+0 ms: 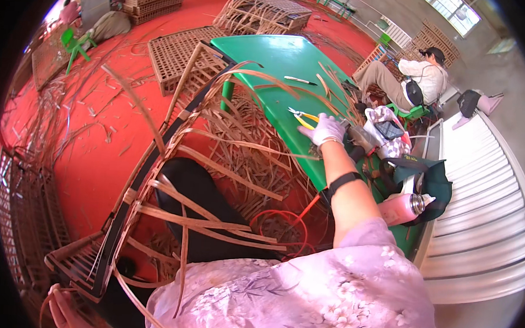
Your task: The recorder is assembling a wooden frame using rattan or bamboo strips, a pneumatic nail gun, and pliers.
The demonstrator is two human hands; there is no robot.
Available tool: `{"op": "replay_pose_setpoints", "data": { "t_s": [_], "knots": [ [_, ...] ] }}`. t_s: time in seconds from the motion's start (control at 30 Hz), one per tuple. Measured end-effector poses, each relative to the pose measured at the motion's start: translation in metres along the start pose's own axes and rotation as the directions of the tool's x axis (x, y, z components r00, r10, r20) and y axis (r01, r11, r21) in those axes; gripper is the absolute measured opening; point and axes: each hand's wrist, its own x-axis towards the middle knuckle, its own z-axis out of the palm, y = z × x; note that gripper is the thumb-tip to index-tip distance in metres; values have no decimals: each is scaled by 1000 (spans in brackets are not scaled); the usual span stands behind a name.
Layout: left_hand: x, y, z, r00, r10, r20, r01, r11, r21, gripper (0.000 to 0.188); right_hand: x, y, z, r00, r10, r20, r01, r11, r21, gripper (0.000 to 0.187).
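Observation:
On the green table (262,48), my right hand (326,132), in a pale glove, is closed round the handles of yellow-handled pliers (305,117). Their metal jaws point left and stand apart. At the lower left my left hand (67,313) is bare, its fingers pressed together at a thin brown strip (45,308). Just above it is the end of a long frame (126,207) with a dark band, which leans upward across my legs. Many flat brown strips (212,222) stick out from the frame, several reaching over my dark-clad leg (193,190).
A white pen (300,80) and loose strips lie on the table. Beside my right arm are a pink bottle (399,209), a phone (389,129) and bags. A seated person (424,77) works at the far right. Woven panels (170,49) and strip scraps cover parts of the red floor.

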Motion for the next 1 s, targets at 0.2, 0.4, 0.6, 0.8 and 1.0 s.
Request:
{"op": "replay_pose_setpoints", "data": {
  "t_s": [0.2, 0.4, 0.6, 0.8, 1.0],
  "knots": [
    [-3, 15, 8, 999, 48, -16, -43, 972, 232, 35, 16, -9, 4, 987, 52, -155, -37, 995, 97, 81],
    [-6, 11, 10, 946, 271, 180, -316, 896, 313, 23, -19, 47, 4, 763, -107, -638, 387, 866, 317, 58],
    [16, 4, 35, 739, 535, 410, -671, 640, 373, 18, -98, 134, 36, 927, 274, -256, 225, 139, 964, 24],
    [44, -9, 35, 679, 581, 448, -733, 568, 375, 19, -191, 170, 69, 879, 462, 118, -164, 59, 985, 30],
    [35, -7, 42, 819, 458, 345, -554, 788, 269, 20, -211, 232, 93, 667, 740, 85, -257, 122, 959, 47]
  ]
}}
